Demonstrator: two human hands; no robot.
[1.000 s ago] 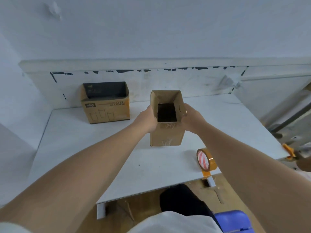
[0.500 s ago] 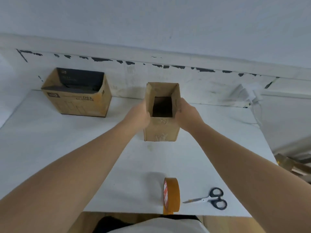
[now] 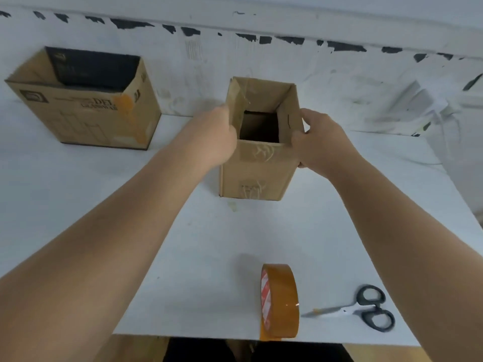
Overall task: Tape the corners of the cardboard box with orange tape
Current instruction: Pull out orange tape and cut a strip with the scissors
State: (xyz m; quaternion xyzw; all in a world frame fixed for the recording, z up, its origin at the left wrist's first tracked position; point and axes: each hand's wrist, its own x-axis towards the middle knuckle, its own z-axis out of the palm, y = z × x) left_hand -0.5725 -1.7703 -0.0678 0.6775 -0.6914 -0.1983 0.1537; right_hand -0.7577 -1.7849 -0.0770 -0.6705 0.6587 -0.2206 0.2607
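A small open-topped cardboard box (image 3: 257, 171) stands upright in the middle of the white table (image 3: 209, 244). My left hand (image 3: 217, 137) holds its left wall near the top, fingers hidden behind the cardboard. My right hand (image 3: 320, 142) grips the right wall, thumb on the front corner. A roll of orange tape (image 3: 279, 300) stands on edge near the table's front edge, a loose end hanging over it. Neither hand touches the roll.
Black-handled scissors (image 3: 366, 308) lie right of the tape roll. A larger open cardboard box (image 3: 104, 113) with an orange tape patch sits at the back left against the scuffed white wall (image 3: 261, 56). The table's front edge runs just below the roll.
The view has swung down and closer, bringing the scissors and tape roll into fuller sight. Both hands stay on the small box, which has settled on the table.
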